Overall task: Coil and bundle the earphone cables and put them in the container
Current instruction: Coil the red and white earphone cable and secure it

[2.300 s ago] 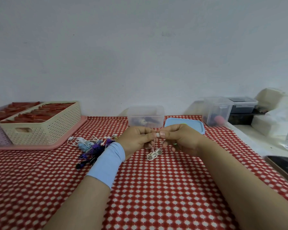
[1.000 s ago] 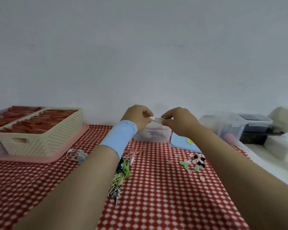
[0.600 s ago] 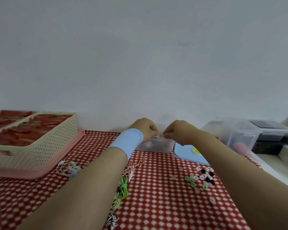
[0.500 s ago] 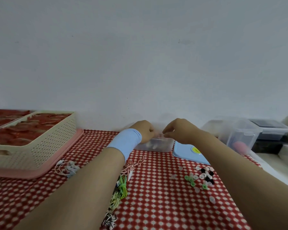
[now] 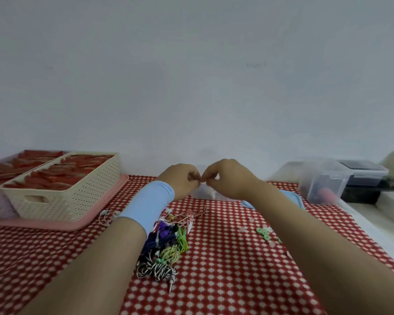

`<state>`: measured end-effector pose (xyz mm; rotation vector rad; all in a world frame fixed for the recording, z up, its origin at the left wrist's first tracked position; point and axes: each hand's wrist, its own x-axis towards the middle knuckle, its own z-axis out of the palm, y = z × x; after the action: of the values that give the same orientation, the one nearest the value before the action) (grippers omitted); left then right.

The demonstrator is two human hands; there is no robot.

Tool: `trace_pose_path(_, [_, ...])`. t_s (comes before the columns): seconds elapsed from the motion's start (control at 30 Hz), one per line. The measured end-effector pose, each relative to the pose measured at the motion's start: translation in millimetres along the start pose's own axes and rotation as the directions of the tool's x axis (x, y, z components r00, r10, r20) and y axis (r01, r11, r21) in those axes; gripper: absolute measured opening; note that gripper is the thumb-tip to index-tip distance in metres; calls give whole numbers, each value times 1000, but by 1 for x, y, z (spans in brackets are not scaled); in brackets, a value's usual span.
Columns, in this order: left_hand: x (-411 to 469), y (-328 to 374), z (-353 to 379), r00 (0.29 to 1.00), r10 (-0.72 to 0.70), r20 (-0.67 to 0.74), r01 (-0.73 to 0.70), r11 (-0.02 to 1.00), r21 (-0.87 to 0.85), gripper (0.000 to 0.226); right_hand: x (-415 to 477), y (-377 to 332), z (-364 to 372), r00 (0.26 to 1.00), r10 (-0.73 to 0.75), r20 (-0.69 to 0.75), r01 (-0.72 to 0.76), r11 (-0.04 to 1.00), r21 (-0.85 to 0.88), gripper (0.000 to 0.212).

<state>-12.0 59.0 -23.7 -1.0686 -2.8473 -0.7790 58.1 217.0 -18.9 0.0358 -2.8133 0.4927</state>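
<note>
- Left hand [image 5: 180,180] and right hand [image 5: 228,178]: fingers curled, tips meeting over the container [image 5: 198,194]; can't tell if anything's pinched.
- Earphone cables [image 5: 166,244] piled on the table [image 5: 225,269], beside the left forearm.
- Likely light, floppy, tangle-prone; pinch each coil at mid-loop, not at the plug.

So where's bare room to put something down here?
Bare cloth lies between the pink tray and the near edge, and between the cable pile and the small rings. Crowded at the back, where left hand and right hand meet at the clear container.
</note>
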Motion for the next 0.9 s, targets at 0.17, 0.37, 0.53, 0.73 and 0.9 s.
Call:
trace_pose_path(0.17, [-38, -15, -9, 985, -74, 154, 45, 983, 179, 32, -9, -27, 31, 989, -16, 150, 19, 1000, -20, 31])
trace_pose_path(0.37, [-57, -51, -26, 938, -167, 303, 132, 982, 134, 24, -9, -52, 42, 885, 3, 466, -9, 1000, 9, 65])
trace_pose_path(0.53, [-72, -60, -36, 846, -208, 491, 109, 969, 223, 72, -1, -59, 51, 890, 5, 457, 44, 994, -97, 39])
trace_pose_path(0.73, [-74, -69, -35, 908, -141, 395, 113, 989, 92, 38, -2, -64, 45, 955, 48, 292, -21, 995, -95, 42])
trace_pose_path(0.9, [-79, -68, -32, 946, -137, 293, 129, 991, 46, 44, -10, -78, 32, 974, -8, 224, -6, 998, 62, 58])
